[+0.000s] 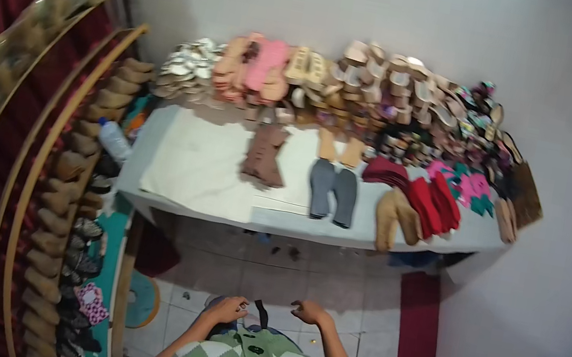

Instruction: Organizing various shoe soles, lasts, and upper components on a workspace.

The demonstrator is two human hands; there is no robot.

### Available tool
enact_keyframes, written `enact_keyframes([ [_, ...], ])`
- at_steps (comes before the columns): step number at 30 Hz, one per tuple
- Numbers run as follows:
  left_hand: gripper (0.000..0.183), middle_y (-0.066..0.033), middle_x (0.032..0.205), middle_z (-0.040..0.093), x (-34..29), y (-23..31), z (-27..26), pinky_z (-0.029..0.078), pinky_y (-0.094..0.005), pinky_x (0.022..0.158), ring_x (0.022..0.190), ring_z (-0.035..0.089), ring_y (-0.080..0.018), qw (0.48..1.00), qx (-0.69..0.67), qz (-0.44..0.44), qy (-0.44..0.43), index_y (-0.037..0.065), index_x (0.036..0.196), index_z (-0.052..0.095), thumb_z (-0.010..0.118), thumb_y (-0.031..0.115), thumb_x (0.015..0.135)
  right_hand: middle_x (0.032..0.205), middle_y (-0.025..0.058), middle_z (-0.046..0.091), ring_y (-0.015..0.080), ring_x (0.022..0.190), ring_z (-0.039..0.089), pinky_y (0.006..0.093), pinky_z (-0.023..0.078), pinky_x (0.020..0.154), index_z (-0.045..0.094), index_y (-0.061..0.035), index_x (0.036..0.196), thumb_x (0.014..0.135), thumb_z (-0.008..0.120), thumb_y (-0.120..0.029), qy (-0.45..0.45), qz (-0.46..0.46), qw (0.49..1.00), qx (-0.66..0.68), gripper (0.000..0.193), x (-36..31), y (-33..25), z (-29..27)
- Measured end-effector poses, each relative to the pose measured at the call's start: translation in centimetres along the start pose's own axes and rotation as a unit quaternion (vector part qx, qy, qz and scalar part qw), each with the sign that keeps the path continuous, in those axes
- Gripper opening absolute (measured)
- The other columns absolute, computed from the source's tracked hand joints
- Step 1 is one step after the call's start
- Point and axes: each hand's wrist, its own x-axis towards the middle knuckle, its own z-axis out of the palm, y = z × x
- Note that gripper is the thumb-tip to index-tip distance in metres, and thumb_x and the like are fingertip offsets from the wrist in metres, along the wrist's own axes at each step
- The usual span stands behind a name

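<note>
Set apart and facing inward: left hand [230, 309], fingers bent, grip unclear; right hand [308, 312], fingers loosely parted, empty. Between them, nearer the left: dark strap [262, 315], long axis pointing away from the wearer. Beyond, on table [363, 221], straight ahead of the right: grey sole-shaped pair [323, 186], lengthwise.

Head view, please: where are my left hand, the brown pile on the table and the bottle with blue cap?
Left hand [228, 311]: head view, its back.
Brown pile [265, 156]: head view, its middle.
Bottle [115, 141]: head view, its side.
</note>
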Motion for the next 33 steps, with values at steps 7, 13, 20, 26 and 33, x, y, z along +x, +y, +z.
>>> enact_keyframes([
  [7,0.046,-0.0187,0.105,0.061,12.0,5.5,0.9,0.045,-0.0386,0.085,0.099,0.058,-0.0329,0.942,0.222,0.058,-0.243,0.005,0.113,0.056,0.058,0.038,0.081,0.096,0.0164,0.065,0.0304,0.087,0.063,0.0363,0.048,0.078,0.058,-0.0046,0.113,0.081,0.058,-0.025,0.241,0.064,0.941,0.23,0.038,-3.9,7.0,1.0],
  [13,0.036,-0.0159,0.095,0.063,22.6,14.6,-1.0,0.047,-0.038,0.077,0.088,0.061,-0.0315,0.964,0.105,0.17,-0.177,0.003,0.106,0.056,0.059,0.029,0.081,0.092,0.0132,0.063,0.019,0.08,0.061,0.029,0.048,0.072,0.057,-0.0038,0.112,0.08,0.055,-0.01,0.394,0.012,0.813,0.429,0.032,-3.9,10.7,-1.0],
  [20,0.042,-0.0166,0.097,0.061,35.3,25.9,-0.4,0.047,-0.0374,0.076,0.087,0.061,-0.0294,0.961,0.004,0.236,-0.144,0.002,0.116,0.05,0.059,0.025,0.081,0.107,0.0163,0.054,0.029,0.092,0.056,0.0353,0.044,0.083,0.048,-0.0058,0.122,0.077,0.059,-0.011,0.564,0.098,0.777,0.263,0.047,-4.8,15.4,-17.6],
  [26,0.057,-0.0201,0.114,0.048,40.7,30.7,0.9,0.045,-0.036,0.085,0.097,0.055,-0.0294,0.952,0.05,0.286,-0.096,0.004,0.131,0.037,0.058,0.022,0.082,0.107,0.0206,0.051,0.0355,0.096,0.053,0.0381,0.043,0.085,0.04,-0.0096,0.132,0.077,0.064,-0.021,0.565,0.12,0.804,0.141,0.061,-0.1,19.0,-23.9],
  [33,0.058,-0.0238,0.127,0.037,41.5,31.3,1.9,0.036,-0.039,0.098,0.117,0.042,-0.0379,0.959,-0.031,0.279,-0.031,0.008,0.132,0.038,0.06,0.021,0.08,0.103,0.0228,0.053,0.0366,0.097,0.052,0.0395,0.041,0.086,0.035,-0.0108,0.137,0.077,0.064,-0.022,0.5,0.079,0.839,0.199,0.068,0.1,20.3,-26.2],
])
